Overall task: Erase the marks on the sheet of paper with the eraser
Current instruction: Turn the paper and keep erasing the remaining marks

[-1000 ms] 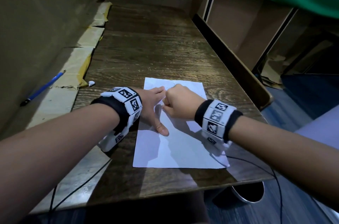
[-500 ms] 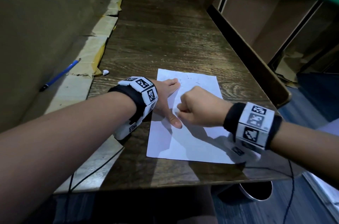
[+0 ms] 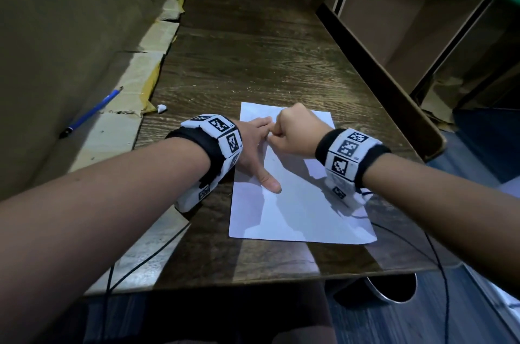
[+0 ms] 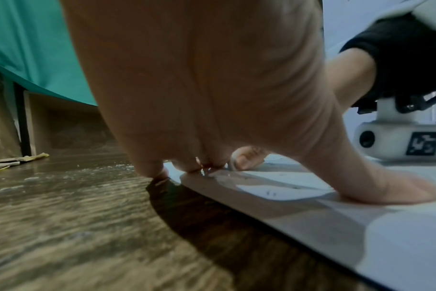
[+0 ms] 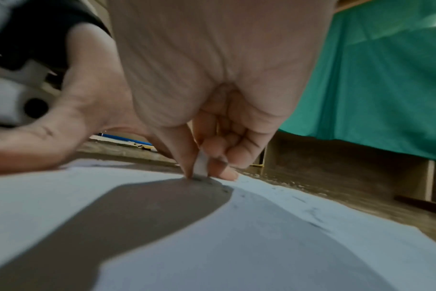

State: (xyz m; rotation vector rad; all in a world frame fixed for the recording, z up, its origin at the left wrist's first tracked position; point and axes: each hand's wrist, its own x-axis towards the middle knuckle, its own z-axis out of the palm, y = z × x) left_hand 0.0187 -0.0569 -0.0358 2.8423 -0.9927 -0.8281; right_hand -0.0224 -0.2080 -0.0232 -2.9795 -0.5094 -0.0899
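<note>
A white sheet of paper (image 3: 298,211) lies on the dark wooden table (image 3: 253,62). My left hand (image 3: 253,146) lies flat on the sheet's left side, fingers straight and thumb spread, pressing it down. My right hand (image 3: 295,132) is curled just right of the left fingertips, near the sheet's far edge. In the right wrist view it pinches a small white eraser (image 5: 201,164) between thumb and fingers, its tip against the paper (image 5: 236,246). Faint pencil marks (image 5: 314,214) run along the sheet's far right part. Eraser crumbs lie by the left fingertips (image 4: 187,167).
A blue pencil (image 3: 92,111) lies on the taped ledge at the left. A small white scrap (image 3: 161,108) sits at the table's left edge. A raised wooden rail (image 3: 380,84) borders the table on the right. Black cables (image 3: 439,259) hang over the near edge.
My right hand has moved from the sheet's middle back up to its far edge, beside the left fingertips. The left hand stays flat on the paper. The head view shifted slightly.
</note>
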